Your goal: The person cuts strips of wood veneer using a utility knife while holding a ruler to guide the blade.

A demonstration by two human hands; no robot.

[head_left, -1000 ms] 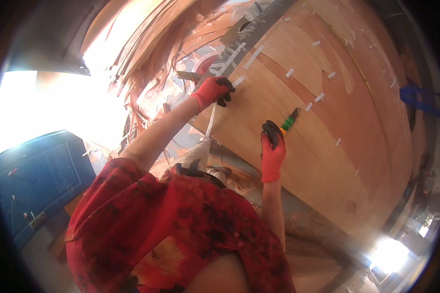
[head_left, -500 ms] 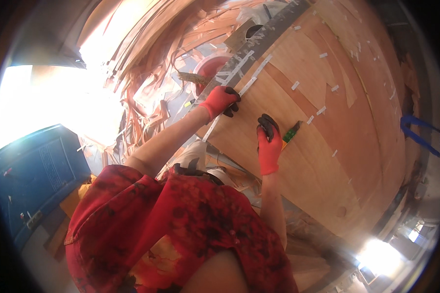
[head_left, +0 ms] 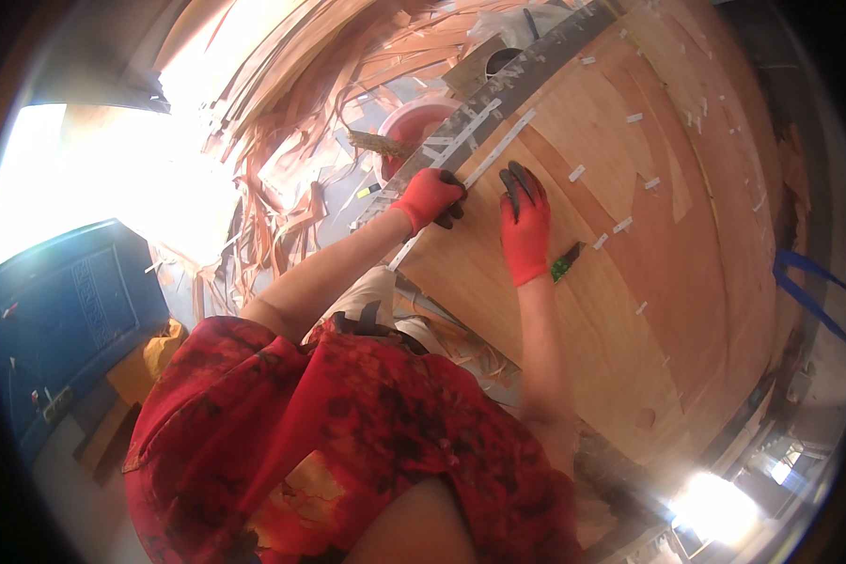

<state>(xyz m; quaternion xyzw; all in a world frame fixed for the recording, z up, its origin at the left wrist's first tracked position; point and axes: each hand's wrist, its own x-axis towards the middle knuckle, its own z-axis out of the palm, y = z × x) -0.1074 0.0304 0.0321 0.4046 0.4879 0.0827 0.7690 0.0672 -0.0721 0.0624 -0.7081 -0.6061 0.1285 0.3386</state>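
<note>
My left hand (head_left: 430, 201), in a red glove with dark fingers, is curled at the left edge of the plywood sheet (head_left: 658, 362), beside white tape strips (head_left: 498, 148); what its closed fingers hold is hidden. My right hand (head_left: 524, 230), gloved alike, is on or just above the sheet right of my left hand, fingers stretched out and slightly bent, holding nothing. A green-handled cutter (head_left: 565, 262) lies on the sheet just right of it. Short pale tape pieces (head_left: 577, 173) dot the patched veneer.
Loose veneer strips (head_left: 263, 179) heap at upper left, around a red-and-white basin (head_left: 414, 117) and a brush-like bundle (head_left: 376, 143). A dark grey strip (head_left: 583, 28) borders the sheet. A blue panel (head_left: 61, 320) stands at left, blue loops (head_left: 799, 291) at right.
My right hand has let go of the cutter, leaving it on the sheet, and moved up toward my left hand with fingers straightened. My left hand has shifted slightly in view.
</note>
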